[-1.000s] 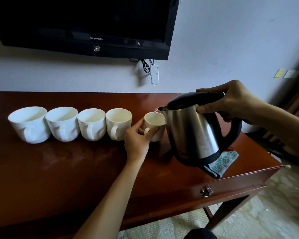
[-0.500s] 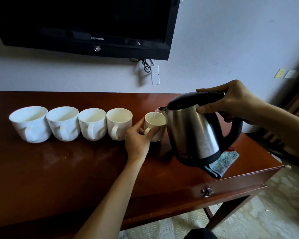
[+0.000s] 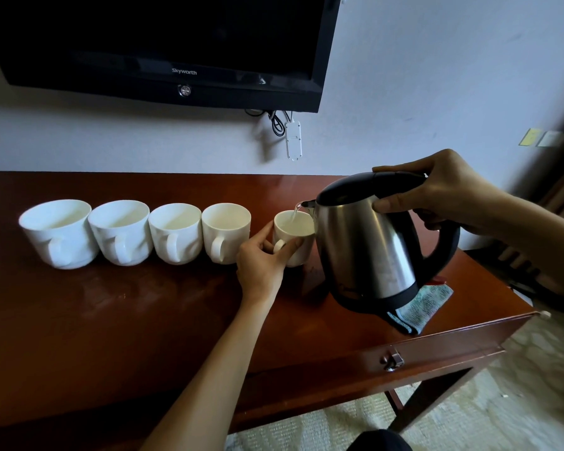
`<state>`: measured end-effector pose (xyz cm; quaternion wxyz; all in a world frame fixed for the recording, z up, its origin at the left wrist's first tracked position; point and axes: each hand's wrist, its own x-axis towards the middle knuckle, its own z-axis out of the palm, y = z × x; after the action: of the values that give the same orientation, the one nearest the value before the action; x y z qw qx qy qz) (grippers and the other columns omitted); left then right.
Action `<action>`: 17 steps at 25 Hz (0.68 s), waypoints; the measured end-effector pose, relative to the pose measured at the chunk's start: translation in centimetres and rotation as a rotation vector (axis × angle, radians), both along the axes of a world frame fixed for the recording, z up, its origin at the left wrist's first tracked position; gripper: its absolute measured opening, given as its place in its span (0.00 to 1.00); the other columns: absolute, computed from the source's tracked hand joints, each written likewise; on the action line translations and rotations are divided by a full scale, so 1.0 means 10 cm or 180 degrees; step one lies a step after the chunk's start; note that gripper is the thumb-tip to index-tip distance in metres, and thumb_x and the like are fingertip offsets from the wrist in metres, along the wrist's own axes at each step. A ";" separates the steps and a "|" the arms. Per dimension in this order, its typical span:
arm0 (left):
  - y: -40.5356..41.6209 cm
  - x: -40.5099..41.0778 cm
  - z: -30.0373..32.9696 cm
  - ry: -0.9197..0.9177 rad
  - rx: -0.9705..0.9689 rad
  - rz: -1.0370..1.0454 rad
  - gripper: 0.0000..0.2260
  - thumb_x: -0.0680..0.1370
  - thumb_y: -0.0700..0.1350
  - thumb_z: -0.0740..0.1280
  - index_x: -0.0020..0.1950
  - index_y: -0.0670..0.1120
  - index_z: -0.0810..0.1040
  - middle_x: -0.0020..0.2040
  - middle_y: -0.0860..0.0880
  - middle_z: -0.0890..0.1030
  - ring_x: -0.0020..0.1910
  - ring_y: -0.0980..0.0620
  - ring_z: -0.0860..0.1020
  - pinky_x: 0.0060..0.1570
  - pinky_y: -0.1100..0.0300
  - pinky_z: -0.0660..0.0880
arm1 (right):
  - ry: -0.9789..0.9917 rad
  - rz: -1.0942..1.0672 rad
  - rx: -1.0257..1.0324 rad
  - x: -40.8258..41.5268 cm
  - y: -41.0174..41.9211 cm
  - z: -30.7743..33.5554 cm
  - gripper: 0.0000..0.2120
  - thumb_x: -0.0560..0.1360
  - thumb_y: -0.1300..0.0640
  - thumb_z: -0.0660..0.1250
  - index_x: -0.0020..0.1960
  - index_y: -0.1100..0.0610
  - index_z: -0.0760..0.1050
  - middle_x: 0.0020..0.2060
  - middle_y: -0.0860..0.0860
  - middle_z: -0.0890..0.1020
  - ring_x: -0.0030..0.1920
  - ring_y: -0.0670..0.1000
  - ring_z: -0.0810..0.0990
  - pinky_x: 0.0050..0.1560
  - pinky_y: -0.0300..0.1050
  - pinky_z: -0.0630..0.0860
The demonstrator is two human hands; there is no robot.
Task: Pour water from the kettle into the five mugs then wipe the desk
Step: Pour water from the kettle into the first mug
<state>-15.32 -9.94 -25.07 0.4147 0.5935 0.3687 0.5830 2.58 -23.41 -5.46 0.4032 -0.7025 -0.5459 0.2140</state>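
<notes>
The dark red-brown wooden desk (image 3: 111,320) carries everything, stretching away to the left of the left hand (image 3: 262,265) and under both arms. Above the desk and beyond both hands a black flat-screen television (image 3: 163,43) hangs on the wall, with a white power strip (image 3: 293,139) dangling below its corner.

The steel-bodied electric kettle with black lid and handle (image 3: 368,245) is held off the desk, just right of the left hand. The right hand (image 3: 437,193) grips it, fingers curled through the handle and over the lid, thumb on the steel body, likely to keep the lid down and steady the tilt. Its spout tips toward the left hand and a thin stream of water falls from it.

Left of the left hand stand four white ceramic mugs (image 3: 140,232) in a close row, handles facing the person; whether they hold water I cannot tell.

Under and behind the kettle, below the right hand, lies a folded grey-blue cloth (image 3: 420,304), presumably kept near for wiping afterwards.

The fifth, smaller white mug (image 3: 293,237) sits at the left hand's fingertips, directly under the spout. The left hand pinches it at the handle side, seemingly bracing it so the pour does not shift it.
</notes>
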 end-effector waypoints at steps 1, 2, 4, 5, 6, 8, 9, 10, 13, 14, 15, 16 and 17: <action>0.00 0.00 0.00 -0.0014 -0.0008 -0.0011 0.33 0.68 0.58 0.78 0.70 0.46 0.78 0.28 0.53 0.69 0.30 0.57 0.68 0.38 0.49 0.73 | -0.0007 0.0005 -0.0004 0.00 0.00 0.00 0.26 0.60 0.57 0.83 0.58 0.51 0.85 0.22 0.51 0.65 0.22 0.51 0.60 0.26 0.42 0.61; 0.00 -0.01 0.00 -0.0028 -0.0016 -0.0025 0.34 0.67 0.59 0.77 0.70 0.46 0.78 0.28 0.53 0.69 0.29 0.57 0.67 0.38 0.49 0.73 | -0.0013 0.0013 -0.0008 0.01 0.00 0.01 0.26 0.61 0.57 0.83 0.58 0.51 0.85 0.22 0.50 0.65 0.22 0.51 0.60 0.26 0.42 0.61; 0.00 -0.01 0.00 -0.0017 -0.0022 -0.0034 0.35 0.67 0.60 0.77 0.70 0.46 0.78 0.28 0.53 0.70 0.30 0.57 0.68 0.38 0.48 0.74 | -0.0004 0.0016 -0.0008 0.01 0.00 0.01 0.25 0.61 0.58 0.82 0.58 0.51 0.85 0.21 0.50 0.65 0.22 0.51 0.60 0.25 0.41 0.61; 0.00 -0.01 0.00 -0.0006 -0.0034 -0.0039 0.35 0.67 0.60 0.77 0.70 0.46 0.78 0.28 0.53 0.70 0.30 0.57 0.68 0.39 0.46 0.75 | -0.0001 0.0019 -0.0010 0.00 0.00 0.01 0.25 0.61 0.58 0.82 0.58 0.51 0.85 0.21 0.50 0.65 0.22 0.51 0.60 0.25 0.41 0.61; 0.00 -0.01 0.00 -0.0020 -0.0037 -0.0049 0.36 0.66 0.62 0.78 0.70 0.46 0.79 0.28 0.52 0.70 0.30 0.56 0.68 0.39 0.45 0.75 | -0.0001 0.0024 -0.0015 0.00 0.00 0.01 0.25 0.61 0.57 0.82 0.58 0.50 0.85 0.21 0.50 0.66 0.22 0.51 0.60 0.26 0.41 0.61; 0.00 -0.01 -0.01 -0.0021 -0.0019 -0.0042 0.38 0.65 0.65 0.78 0.70 0.46 0.79 0.27 0.53 0.70 0.30 0.57 0.68 0.38 0.44 0.75 | 0.0003 0.0017 -0.0020 0.00 0.00 0.01 0.25 0.60 0.56 0.83 0.57 0.50 0.85 0.21 0.50 0.66 0.22 0.51 0.60 0.26 0.42 0.61; 0.01 -0.01 -0.02 -0.0013 -0.0007 -0.0037 0.37 0.66 0.63 0.79 0.69 0.46 0.79 0.27 0.53 0.70 0.29 0.57 0.68 0.38 0.45 0.75 | 0.0010 0.0007 -0.0021 0.00 0.00 0.01 0.25 0.60 0.56 0.83 0.57 0.50 0.85 0.22 0.50 0.66 0.23 0.51 0.60 0.27 0.42 0.61; 0.01 -0.01 -0.02 -0.0006 -0.0011 -0.0026 0.35 0.67 0.61 0.79 0.70 0.46 0.79 0.27 0.54 0.69 0.29 0.57 0.67 0.37 0.45 0.75 | 0.0012 0.0004 -0.0022 0.00 0.01 0.01 0.25 0.60 0.57 0.83 0.57 0.50 0.85 0.22 0.50 0.66 0.23 0.52 0.60 0.27 0.42 0.61; 0.02 0.01 -0.03 0.0008 -0.0013 0.0016 0.31 0.69 0.56 0.78 0.69 0.46 0.79 0.27 0.55 0.70 0.28 0.57 0.68 0.37 0.48 0.74 | 0.0023 0.0009 -0.0018 -0.01 0.01 0.01 0.25 0.59 0.56 0.83 0.56 0.50 0.86 0.22 0.52 0.66 0.23 0.52 0.60 0.28 0.43 0.61; 0.02 0.01 -0.03 0.0013 -0.0014 0.0015 0.31 0.69 0.56 0.78 0.70 0.46 0.79 0.27 0.55 0.70 0.28 0.57 0.68 0.37 0.49 0.74 | 0.0024 0.0012 -0.0020 -0.01 0.01 0.01 0.25 0.59 0.56 0.83 0.56 0.50 0.86 0.22 0.52 0.66 0.23 0.52 0.60 0.28 0.43 0.60; 0.02 0.01 -0.03 0.0019 -0.0014 0.0015 0.31 0.69 0.56 0.79 0.70 0.46 0.79 0.27 0.55 0.70 0.29 0.57 0.68 0.37 0.51 0.74 | 0.0020 0.0015 -0.0025 -0.02 0.01 0.01 0.25 0.59 0.56 0.83 0.56 0.50 0.86 0.22 0.51 0.66 0.23 0.52 0.60 0.28 0.43 0.60; 0.02 0.01 -0.03 0.0015 -0.0006 0.0010 0.31 0.70 0.55 0.79 0.70 0.46 0.79 0.27 0.55 0.70 0.29 0.57 0.68 0.37 0.51 0.74 | 0.0019 0.0013 -0.0031 -0.02 0.01 0.01 0.25 0.59 0.56 0.83 0.56 0.50 0.85 0.22 0.51 0.66 0.23 0.51 0.60 0.28 0.43 0.60; 0.03 0.01 -0.05 0.0005 0.0001 0.0000 0.31 0.70 0.55 0.79 0.70 0.47 0.79 0.26 0.55 0.69 0.28 0.57 0.68 0.37 0.52 0.73 | 0.0017 0.0014 -0.0034 -0.02 0.01 0.01 0.25 0.60 0.57 0.83 0.57 0.50 0.85 0.21 0.50 0.66 0.22 0.51 0.60 0.28 0.43 0.60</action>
<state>-15.22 -9.61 -25.52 0.4143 0.5940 0.3690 0.5826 2.40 -23.31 -5.32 0.4004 -0.7029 -0.5453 0.2197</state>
